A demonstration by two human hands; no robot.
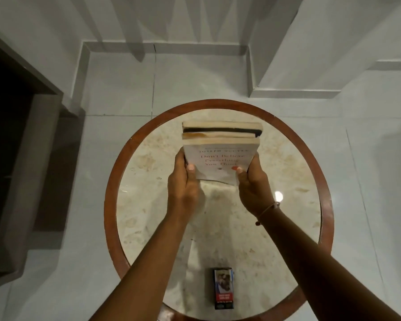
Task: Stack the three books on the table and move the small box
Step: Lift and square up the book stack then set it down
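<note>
Three books sit in one stack (221, 137) near the far side of the round table (287, 181). The top book (220, 161) is white with red lettering; its near edge is lifted off the table. My left hand (185, 179) grips the stack's near-left corner, thumb on the cover. My right hand (252, 184) grips the near-right corner the same way. The small dark box (223, 288) lies flat near the table's front edge, between my forearms and apart from both hands.
The table has a pale marble top and a reddish-brown wooden rim (111, 181). It stands on light floor tiles in a corner of white walls. A dark doorway (7, 112) lies at the left.
</note>
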